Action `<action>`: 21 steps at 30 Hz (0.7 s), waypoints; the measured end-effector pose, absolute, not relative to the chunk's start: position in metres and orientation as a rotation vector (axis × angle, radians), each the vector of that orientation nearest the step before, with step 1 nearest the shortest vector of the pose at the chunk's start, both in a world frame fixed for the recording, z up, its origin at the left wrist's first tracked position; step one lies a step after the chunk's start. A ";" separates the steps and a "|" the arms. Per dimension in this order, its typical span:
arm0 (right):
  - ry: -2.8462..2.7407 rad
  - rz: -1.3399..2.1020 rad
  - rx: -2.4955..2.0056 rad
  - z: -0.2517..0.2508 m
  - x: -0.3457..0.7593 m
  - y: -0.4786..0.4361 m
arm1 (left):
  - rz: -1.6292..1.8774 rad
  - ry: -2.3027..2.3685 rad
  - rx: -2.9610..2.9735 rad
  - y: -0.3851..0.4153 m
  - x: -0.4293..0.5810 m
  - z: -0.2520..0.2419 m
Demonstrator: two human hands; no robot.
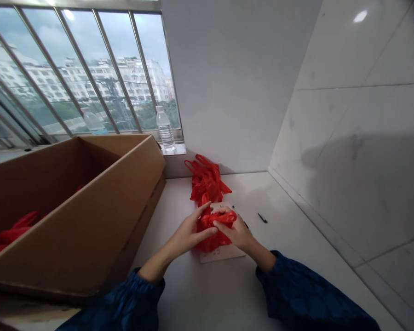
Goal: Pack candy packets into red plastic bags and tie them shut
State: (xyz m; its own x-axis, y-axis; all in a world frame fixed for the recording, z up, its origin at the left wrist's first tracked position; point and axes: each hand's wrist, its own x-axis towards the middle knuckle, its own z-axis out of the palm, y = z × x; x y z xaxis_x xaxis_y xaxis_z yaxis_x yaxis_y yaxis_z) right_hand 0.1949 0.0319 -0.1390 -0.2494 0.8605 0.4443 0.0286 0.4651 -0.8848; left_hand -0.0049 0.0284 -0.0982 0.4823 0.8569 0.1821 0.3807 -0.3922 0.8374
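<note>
- Left hand [189,233]: fingers long and a bit spread, tips on the bag, no clear pinch.
- Right hand [237,233]: fingers bent over the top of the bag, pressed in, most likely a pinch.
- Red plastic bag [219,219]: bunched up between both hands, low on the counter [182,294], on top of a pale flat card [224,255].
- Just behind the hands: a pile of red plastic bags [206,180], handles up, near the wall.
- Good way with thin plastic: soft fingers, slow moves, no sharp tugs, so no rips.
- Good to keep the bag on the flat card, away from the small black bit [262,217] on the counter.
- On the left: a big cardboard box [117,211], with red bags [17,230] inside.
- Up on the window ledge: a clear water bottle [163,128] with a blue-white label area, hard to read.
- Hidden: the thumb of the right hand, the inside of the bag, and most of the card.
- Cut off: the box at the left edge, and the blue sleeves [134,299] at the bottom.
- Hard to make out: how many bags in the pile, and any marks on the card.
</note>
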 end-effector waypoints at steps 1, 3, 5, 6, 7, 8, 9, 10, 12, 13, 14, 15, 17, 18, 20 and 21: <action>-1.599 0.955 -0.770 -0.141 0.195 0.033 | 0.846 1.003 1.973 0.028 -0.003 -0.097; -1.545 0.953 -0.741 -0.145 0.194 0.035 | 0.921 0.973 1.988 0.027 -0.001 -0.095; -1.526 0.983 -0.730 -0.147 0.194 0.038 | 0.990 0.949 2.045 0.026 0.001 -0.092; -1.528 1.004 -0.732 -0.147 0.193 0.038 | 1.015 0.930 2.090 0.026 0.002 -0.090; -1.541 1.026 -0.735 -0.146 0.193 0.039 | 1.029 0.906 2.143 0.026 0.002 -0.088; -1.561 1.047 -0.732 -0.143 0.193 0.038 | 1.036 0.881 2.198 0.025 0.003 -0.086; -1.589 1.070 -0.724 -0.139 0.194 0.038 | 1.033 0.861 2.252 0.024 0.004 -0.083; -1.625 1.098 -0.714 -0.134 0.194 0.037 | 1.024 0.845 2.303 0.022 0.004 -0.080; -1.703 1.153 -0.693 -0.122 0.195 0.036 | 1.003 0.819 2.378 0.020 0.006 -0.076; -1.735 1.173 -0.689 -0.116 0.196 0.036 | 0.997 0.805 2.396 0.018 0.007 -0.074; -1.761 1.190 -0.688 -0.110 0.197 0.036 | 0.995 0.791 2.392 0.017 0.007 -0.073; -1.780 1.199 -0.690 -0.104 0.197 0.037 | 1.002 0.781 2.362 0.016 0.008 -0.072; -1.779 1.205 -0.696 -0.094 0.198 0.038 | 1.049 0.769 2.209 0.014 0.009 -0.072; -1.760 1.218 -0.700 -0.090 0.199 0.039 | 1.079 0.765 2.101 0.014 0.010 -0.072; -1.701 1.258 -0.709 -0.082 0.199 0.040 | 1.108 0.751 1.887 0.014 0.012 -0.073; -1.671 1.274 -0.717 -0.079 0.199 0.040 | 1.098 0.741 1.811 0.014 0.014 -0.073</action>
State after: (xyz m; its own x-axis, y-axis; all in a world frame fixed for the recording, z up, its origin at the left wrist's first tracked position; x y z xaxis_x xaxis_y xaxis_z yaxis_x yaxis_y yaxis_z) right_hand 0.1990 0.0403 -0.0786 -0.4370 0.8472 0.3022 -0.0669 0.3045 -0.9502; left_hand 0.0144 0.0137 -0.0734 0.4342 0.8152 0.3833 0.0497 -0.4466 0.8934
